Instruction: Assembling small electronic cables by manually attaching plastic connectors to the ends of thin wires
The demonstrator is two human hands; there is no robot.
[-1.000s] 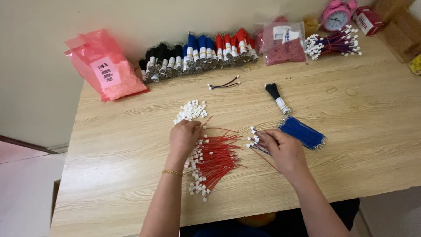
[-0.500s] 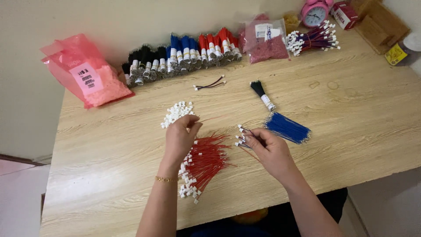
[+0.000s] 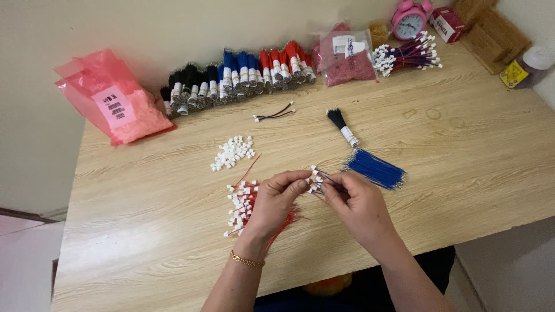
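Pink alarm clock [image 3: 409, 18] at back; pink bag [image 3: 115, 104] left

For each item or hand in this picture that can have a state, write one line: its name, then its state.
left hand: raised off the table, fingertips pinching a white connector
right hand: fingers closed on a small wire bunch
red wires: loose pile, partly under the left hand
white connector pile: loose, untouched
blue wires: lying flat as a bundle
black wire bundle: taped, lying flat
pink bag: lying against the wall
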